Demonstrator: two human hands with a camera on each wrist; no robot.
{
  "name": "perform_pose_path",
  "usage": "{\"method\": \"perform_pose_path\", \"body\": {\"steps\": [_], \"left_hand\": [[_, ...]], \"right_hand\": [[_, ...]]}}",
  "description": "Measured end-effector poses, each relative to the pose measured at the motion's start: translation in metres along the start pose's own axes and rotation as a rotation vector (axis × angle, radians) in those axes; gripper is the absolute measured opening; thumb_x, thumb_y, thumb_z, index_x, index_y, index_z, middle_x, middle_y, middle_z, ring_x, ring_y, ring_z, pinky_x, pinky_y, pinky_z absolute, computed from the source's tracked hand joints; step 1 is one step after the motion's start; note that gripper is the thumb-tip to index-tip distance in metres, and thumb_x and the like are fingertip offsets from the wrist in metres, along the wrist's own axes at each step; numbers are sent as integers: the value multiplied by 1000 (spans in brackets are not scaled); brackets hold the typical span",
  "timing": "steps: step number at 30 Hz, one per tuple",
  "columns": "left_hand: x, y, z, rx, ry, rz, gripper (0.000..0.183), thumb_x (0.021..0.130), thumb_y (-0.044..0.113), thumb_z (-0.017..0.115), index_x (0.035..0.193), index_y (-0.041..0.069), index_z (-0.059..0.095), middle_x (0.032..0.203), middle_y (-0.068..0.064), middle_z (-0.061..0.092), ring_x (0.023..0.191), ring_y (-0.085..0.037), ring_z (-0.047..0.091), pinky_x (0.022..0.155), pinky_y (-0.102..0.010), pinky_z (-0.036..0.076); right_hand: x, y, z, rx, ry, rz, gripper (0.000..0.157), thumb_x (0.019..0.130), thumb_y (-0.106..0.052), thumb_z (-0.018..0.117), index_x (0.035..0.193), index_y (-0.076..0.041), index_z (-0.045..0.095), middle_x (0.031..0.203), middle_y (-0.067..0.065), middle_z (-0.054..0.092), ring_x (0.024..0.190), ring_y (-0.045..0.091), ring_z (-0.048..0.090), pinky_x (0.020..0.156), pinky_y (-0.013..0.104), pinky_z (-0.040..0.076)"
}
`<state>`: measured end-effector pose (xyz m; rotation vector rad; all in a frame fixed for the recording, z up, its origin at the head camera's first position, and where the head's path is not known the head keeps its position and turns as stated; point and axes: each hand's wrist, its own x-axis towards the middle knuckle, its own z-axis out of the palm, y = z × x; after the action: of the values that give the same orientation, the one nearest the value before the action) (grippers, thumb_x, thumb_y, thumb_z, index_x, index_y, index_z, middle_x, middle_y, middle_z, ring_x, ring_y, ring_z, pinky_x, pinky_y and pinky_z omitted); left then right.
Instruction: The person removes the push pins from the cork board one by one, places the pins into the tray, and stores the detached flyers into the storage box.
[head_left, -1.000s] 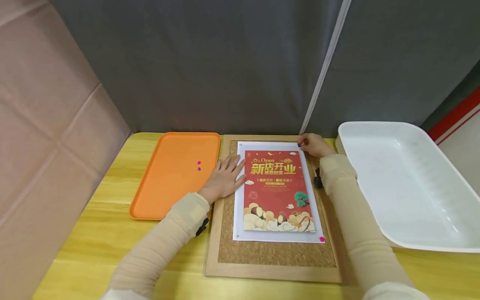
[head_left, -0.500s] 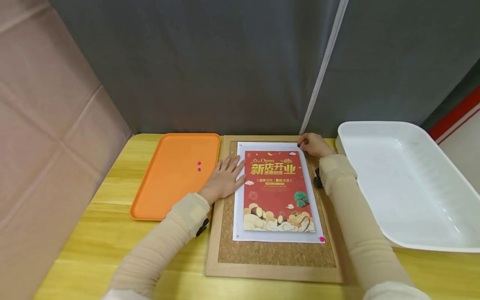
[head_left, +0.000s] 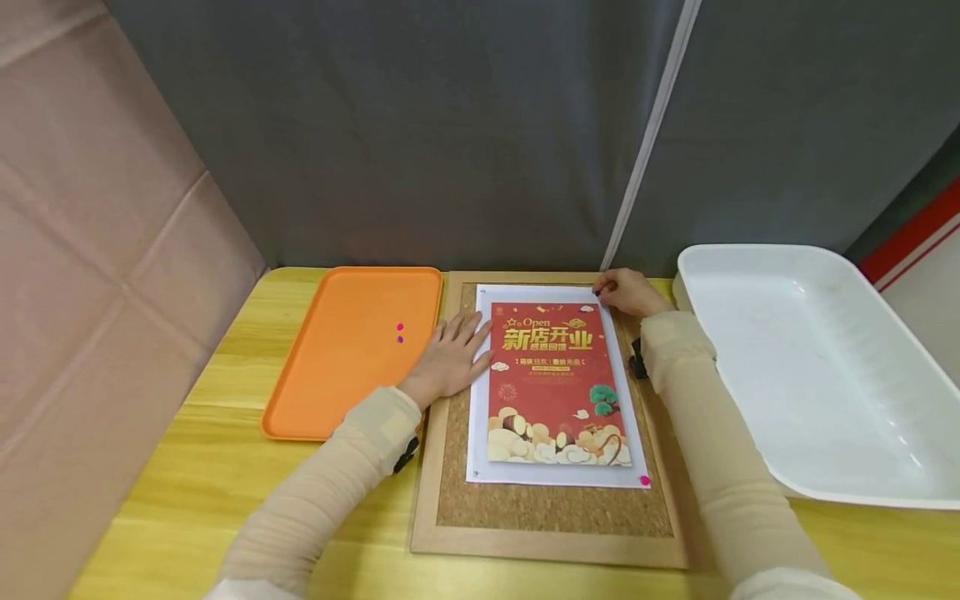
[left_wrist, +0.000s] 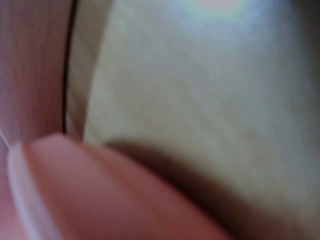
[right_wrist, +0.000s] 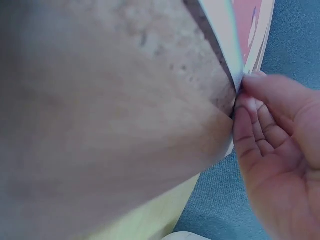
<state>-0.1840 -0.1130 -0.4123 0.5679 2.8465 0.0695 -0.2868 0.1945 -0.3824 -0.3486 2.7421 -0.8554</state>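
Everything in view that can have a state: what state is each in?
Left hand: spread, resting over the red poster's left edge.
Right hand: pinching what looks like a dark pin.
Red poster: flat, pinned at both left corners and lower right.
Corkboard: lying flat.
Pink pin, purple pin: off the corkboard, on the orange tray.
Orange tray: right way up.
White tub: right way up, open-topped.

The left arm reaches forward and the left hand lies flat, palm down, with fingers spread. The right arm stretches farther out, the right hand turned inward, thumb and curled fingers pinched together.
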Motion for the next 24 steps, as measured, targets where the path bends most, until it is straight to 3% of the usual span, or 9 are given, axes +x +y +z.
{"method": "perform_pose_path", "body": {"steps": [7, 12, 17, 21, 24], "left_hand": [[2, -2, 1, 3, 2, -4, 64, 101, 52, 21, 155, 22, 7, 163, -3, 2, 151, -30, 0, 123, -50, 3], [4, -2, 3, 9, -10, -5, 63, 101, 52, 21, 155, 22, 7, 163, -3, 1, 151, -30, -1, 123, -50, 3], [7, 1, 4, 5, -10, 0, 63, 101, 52, 21, 155, 23, 7, 164, -3, 2, 151, -30, 0, 123, -50, 4], [8, 3, 2, -6, -3, 12, 63, 101, 53, 21, 155, 23, 8, 163, -3, 2, 151, -30, 0, 123, -50, 4], [8, 2, 2, -7, 21, 29, 64, 101, 52, 22, 155, 21, 10, 163, -4, 5, 151, -31, 1, 122, -50, 4]], "right_hand": [[1, -2, 3, 50, 1, 13, 23, 86, -2, 55, 105, 9, 61, 91, 18, 59, 79, 21, 51, 66, 18, 41], [-2, 1, 4, 144, 37, 9, 25, 89, -3, 57, 108, 12, 60, 92, 19, 61, 73, 9, 49, 64, 14, 40], [-8, 1, 4, 271, 60, 88, 31, 92, -6, 58, 116, 12, 56, 92, 13, 59, 74, 7, 48, 66, 14, 41], [-12, -1, 3, 316, 70, 139, 37, 93, -10, 57, 125, 9, 56, 113, 26, 59, 90, 20, 51, 74, 18, 42], [-14, -3, 0, 394, 62, 168, 41, 95, -12, 55, 131, 7, 54, 130, 27, 54, 99, 22, 50, 79, 18, 44]]}}
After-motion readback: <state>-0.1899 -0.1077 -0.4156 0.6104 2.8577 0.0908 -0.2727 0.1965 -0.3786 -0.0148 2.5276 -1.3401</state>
